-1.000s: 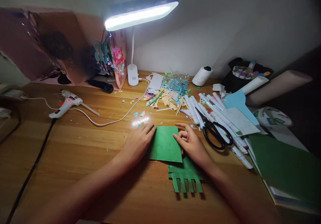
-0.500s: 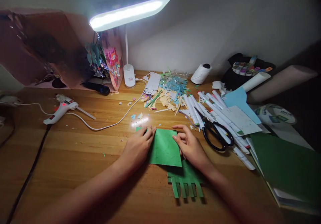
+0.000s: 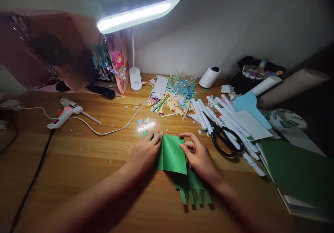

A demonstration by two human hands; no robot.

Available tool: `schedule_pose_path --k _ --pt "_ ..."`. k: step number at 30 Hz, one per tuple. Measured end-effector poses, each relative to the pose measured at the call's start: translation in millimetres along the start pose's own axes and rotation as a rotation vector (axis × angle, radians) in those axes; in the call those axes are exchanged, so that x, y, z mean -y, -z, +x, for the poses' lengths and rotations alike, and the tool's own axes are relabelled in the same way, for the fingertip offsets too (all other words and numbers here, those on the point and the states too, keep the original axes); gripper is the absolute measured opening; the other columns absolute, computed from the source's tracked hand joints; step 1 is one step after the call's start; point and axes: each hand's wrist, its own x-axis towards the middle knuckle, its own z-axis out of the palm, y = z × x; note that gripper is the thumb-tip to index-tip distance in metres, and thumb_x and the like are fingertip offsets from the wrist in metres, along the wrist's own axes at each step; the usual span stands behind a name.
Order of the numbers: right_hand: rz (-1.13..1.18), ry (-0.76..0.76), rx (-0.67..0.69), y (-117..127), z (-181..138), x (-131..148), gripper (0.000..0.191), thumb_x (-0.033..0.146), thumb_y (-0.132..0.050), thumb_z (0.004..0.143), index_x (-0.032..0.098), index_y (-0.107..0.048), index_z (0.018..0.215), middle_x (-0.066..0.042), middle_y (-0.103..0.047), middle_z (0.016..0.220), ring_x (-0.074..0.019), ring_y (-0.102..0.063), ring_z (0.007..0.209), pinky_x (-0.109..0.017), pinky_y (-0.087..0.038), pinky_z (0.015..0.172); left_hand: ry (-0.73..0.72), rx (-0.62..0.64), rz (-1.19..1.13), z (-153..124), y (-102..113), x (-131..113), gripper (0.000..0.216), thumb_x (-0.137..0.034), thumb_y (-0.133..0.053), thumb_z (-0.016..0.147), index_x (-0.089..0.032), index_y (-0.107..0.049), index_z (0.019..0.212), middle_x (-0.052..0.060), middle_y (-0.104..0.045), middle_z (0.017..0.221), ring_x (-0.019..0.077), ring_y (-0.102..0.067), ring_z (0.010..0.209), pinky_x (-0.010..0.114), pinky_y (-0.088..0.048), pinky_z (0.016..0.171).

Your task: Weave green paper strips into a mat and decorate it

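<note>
A green paper sheet (image 3: 172,153) is between my two hands, with a crease running down its left part. My left hand (image 3: 146,149) grips it along the left side, fingertips at the top near the crease. At the right edge my right hand (image 3: 197,153) pinches the sheet between thumb and fingers, the index finger reaching along the top corner. Partly beneath the sheet and my right hand lies a second green paper piece (image 3: 194,184), its near edge cut into several strips that hang toward me.
Black-handled scissors (image 3: 225,139) rest on several white markers (image 3: 216,111) to the right. Paper scraps (image 3: 173,97) lie at the back under the desk lamp (image 3: 141,13). A hot glue gun (image 3: 65,114) with cords sits left. Green sheets (image 3: 297,177) lie far right.
The green sheet has bent, so a vertical crease now shows beside my left fingertips. Its right part has shifted slightly left. Both hands keep their hold.
</note>
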Motion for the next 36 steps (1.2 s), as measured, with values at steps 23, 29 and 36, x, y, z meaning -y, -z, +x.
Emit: schedule_pose_path --k 23,29,36 --pt "-0.063 -0.068 0.029 5 -6 -1 0.024 0.040 -0.051 0.087 0.018 -0.058 0.090 0.007 -0.031 0.052 -0.0097 -0.028 0.048 -0.023 -0.019 0.046 0.081 0.093 -0.267 -17 -8 -9 0.056 -0.027 -0.032 0.093 -0.004 -0.023 0.144 0.016 -0.022 0.151 0.0230 -0.018 0.141 0.042 -0.024 0.113" --pt "-0.115 -0.079 0.012 5 -19 1 0.022 0.040 -0.050 0.088 0.020 -0.059 0.090 0.007 -0.034 0.050 -0.0102 -0.030 0.046 -0.023 -0.021 0.045 0.092 0.116 -0.283 -16 -3 -10 0.057 -0.026 -0.031 0.093 -0.003 -0.022 0.144 0.017 -0.021 0.152 0.0239 -0.018 0.141 0.042 -0.023 0.113" --pt "-0.136 -0.130 0.100 9 -20 15 0.024 0.041 -0.051 0.087 0.020 -0.060 0.096 0.007 -0.038 0.048 -0.0102 -0.040 0.039 -0.021 -0.027 0.039 0.095 0.107 -0.276 -17 -4 -11 0.056 -0.025 -0.030 0.094 -0.003 -0.020 0.145 0.016 -0.020 0.152 0.0229 -0.017 0.141 0.041 -0.022 0.114"
